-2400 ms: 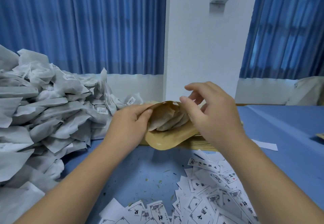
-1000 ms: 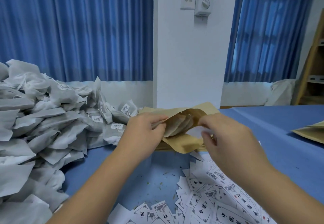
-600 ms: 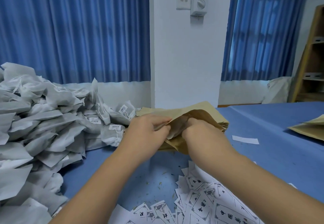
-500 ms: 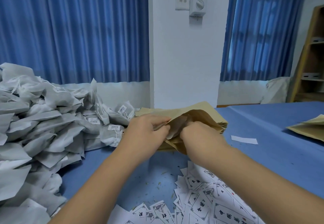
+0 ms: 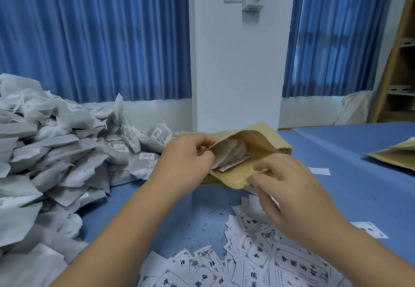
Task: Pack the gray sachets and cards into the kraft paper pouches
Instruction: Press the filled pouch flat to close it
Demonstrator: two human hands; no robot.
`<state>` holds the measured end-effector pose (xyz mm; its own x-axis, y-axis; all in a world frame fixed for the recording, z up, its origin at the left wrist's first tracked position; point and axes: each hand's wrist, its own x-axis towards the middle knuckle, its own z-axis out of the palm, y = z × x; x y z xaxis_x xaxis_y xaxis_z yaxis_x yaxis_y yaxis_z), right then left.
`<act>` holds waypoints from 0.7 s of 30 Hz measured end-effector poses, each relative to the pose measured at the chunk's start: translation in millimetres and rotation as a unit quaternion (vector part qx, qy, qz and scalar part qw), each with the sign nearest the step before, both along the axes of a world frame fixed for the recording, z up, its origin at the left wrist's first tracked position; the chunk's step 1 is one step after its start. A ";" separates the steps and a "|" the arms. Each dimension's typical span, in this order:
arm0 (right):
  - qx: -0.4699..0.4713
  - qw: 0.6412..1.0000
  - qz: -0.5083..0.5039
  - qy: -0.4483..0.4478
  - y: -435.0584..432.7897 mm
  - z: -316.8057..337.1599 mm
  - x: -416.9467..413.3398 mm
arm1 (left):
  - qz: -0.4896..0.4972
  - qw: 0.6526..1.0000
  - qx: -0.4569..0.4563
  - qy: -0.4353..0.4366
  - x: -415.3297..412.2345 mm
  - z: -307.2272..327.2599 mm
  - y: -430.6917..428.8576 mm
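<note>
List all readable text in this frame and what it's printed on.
"中国": large card, bottom right; its last two characters are unclear.
"中", "国": singly on other loose cards, some upside down.
Print on the barcode stickers on the gray sachets: too small to read.
Print on the tucked card in the kraft pouch: blurred.

Large black Chinese characters run across the white cards strewn over the blue table. The clearest card reads 中国, followed by two characters too blurred to read, inside a thin ornamental border. Small white labels on the gray sachets carry barcodes and print too fine to read, as does the card edge showing inside the kraft paper pouch.
</note>
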<state>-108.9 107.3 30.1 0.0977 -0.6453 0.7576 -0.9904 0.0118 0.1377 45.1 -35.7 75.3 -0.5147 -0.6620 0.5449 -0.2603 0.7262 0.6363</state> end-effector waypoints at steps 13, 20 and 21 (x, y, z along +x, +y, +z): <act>-0.009 0.999 0.022 -0.048 25.1 -12.4 -31.6 | 0.089 0.980 -0.119 -0.132 16.3 25.0 31.1; -0.017 0.997 0.070 -0.040 28.2 -10.7 -9.8 | 0.133 0.967 -0.115 -0.186 32.1 14.3 69.4; -0.014 0.996 0.075 -0.035 27.9 -11.0 -3.6 | 0.139 0.967 -0.104 -0.187 37.3 13.0 74.4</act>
